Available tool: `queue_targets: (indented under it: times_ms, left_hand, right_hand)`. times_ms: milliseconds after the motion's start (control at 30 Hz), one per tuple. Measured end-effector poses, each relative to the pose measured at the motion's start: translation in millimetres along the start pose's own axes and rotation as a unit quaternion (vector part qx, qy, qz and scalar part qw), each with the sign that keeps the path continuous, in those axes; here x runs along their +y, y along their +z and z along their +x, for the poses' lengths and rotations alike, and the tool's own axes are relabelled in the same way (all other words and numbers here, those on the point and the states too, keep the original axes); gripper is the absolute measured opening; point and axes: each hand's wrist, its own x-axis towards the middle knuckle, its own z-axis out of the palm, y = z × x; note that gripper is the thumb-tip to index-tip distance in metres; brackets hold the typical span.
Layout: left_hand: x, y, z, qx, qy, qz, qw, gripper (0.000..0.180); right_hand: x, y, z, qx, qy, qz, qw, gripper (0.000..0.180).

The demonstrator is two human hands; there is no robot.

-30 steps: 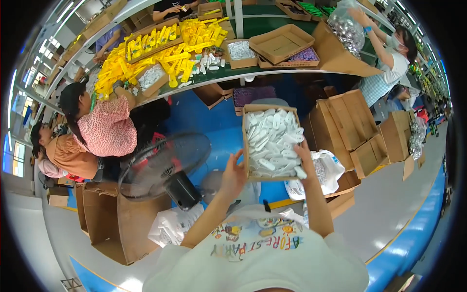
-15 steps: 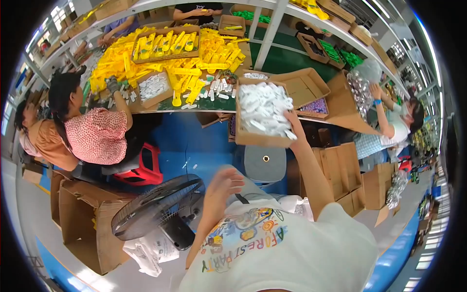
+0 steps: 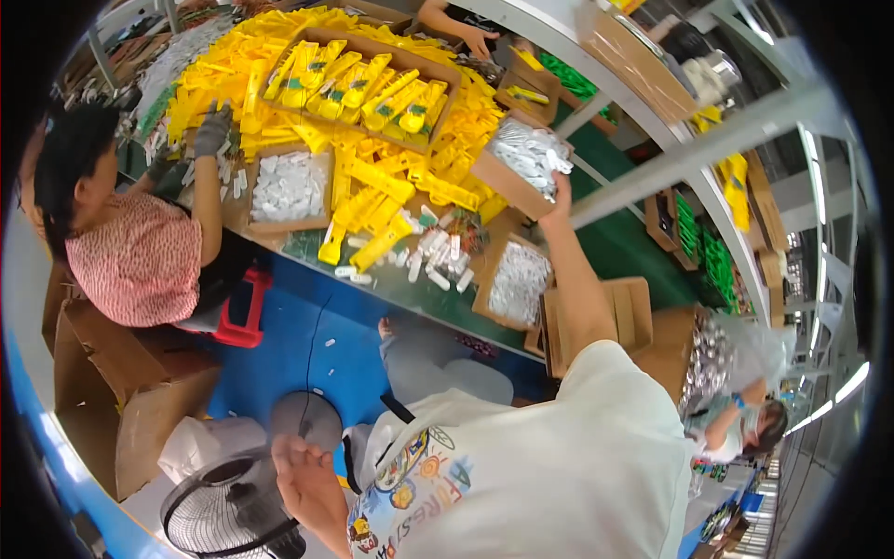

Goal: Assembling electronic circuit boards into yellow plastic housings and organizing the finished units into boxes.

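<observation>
Our right hand (image 3: 560,189) grips the cardboard tray of white parts (image 3: 521,168) over the bench (image 3: 410,289); left hand (image 3: 303,470) hangs open, holding nothing.

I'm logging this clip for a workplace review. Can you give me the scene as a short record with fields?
Setting: workshop with a long green table
Right hand: raised, holding a cardboard tray of white parts at the table's edge
Left hand: open, empty, low beside a floor fan
On table: heap of yellow parts, more trays of white parts
Nearby: seated person in a red patterned top, gloved hand on the yellow parts
Floor: blue, cardboard boxes
</observation>
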Motion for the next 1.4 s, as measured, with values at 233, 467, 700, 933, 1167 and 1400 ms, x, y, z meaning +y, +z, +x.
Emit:
queue_targets:
  times_ms: [233,467,700,933,1167,1400]
  left_hand:
    - [-65,84,106,0.068,-0.075,0.020,0.995,0.041]
    - [-108,134,173,0.119,-0.129,0.018,0.984,0.035]
    - [-138,155,220,0.137,-0.218,0.061,0.964,0.027]
    - [-152,157,277,0.086,-0.314,0.067,0.943,0.029]
    - [-170,124,366,0.075,-0.344,0.291,0.889,0.029]
    - [-188,113,420,-0.249,-0.036,0.638,0.728,0.019]
  right_hand:
    - [33,-3,191,0.110,-0.040,-0.020,0.993,0.049]
    - [52,-36,295,0.159,-0.058,-0.211,0.963,0.035]
    - [106,-17,352,0.051,0.109,-0.011,0.993,0.035]
    - [110,102,99,0.028,0.028,-0.254,0.966,0.019]
    - [153,54,-75,-0.091,0.152,-0.510,0.842,0.016]
    - [190,126,-86,-0.068,0.007,-0.670,0.739,0.031]
